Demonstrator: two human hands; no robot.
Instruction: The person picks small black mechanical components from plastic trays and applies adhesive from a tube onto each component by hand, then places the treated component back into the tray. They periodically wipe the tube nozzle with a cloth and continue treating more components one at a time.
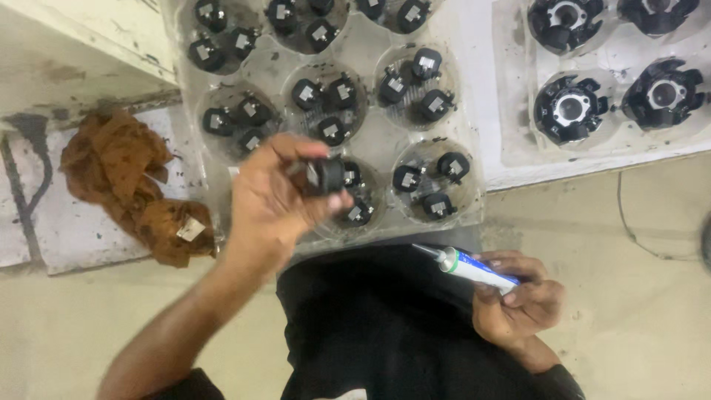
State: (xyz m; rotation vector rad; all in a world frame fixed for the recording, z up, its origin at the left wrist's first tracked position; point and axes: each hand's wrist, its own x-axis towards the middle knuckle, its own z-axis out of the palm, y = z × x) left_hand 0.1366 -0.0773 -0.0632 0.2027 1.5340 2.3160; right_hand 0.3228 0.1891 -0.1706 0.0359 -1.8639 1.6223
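Head view: left hand [270, 196] pinching small black cylindrical part [326, 175], right hand [518, 300] gripping white tube [474, 268].

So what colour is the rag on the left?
The rag is rusty orange-brown, shown in the head view.

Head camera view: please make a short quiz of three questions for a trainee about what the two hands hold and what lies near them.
1. True or false: the left hand holds a small black part above the clear tray.
2. What does the right hand hold? A) a screwdriver B) a white and blue tube C) a brush
3. Fill in: left of the tray lies a crumpled ____ cloth.

Key: 1 true; 2 B; 3 brown.
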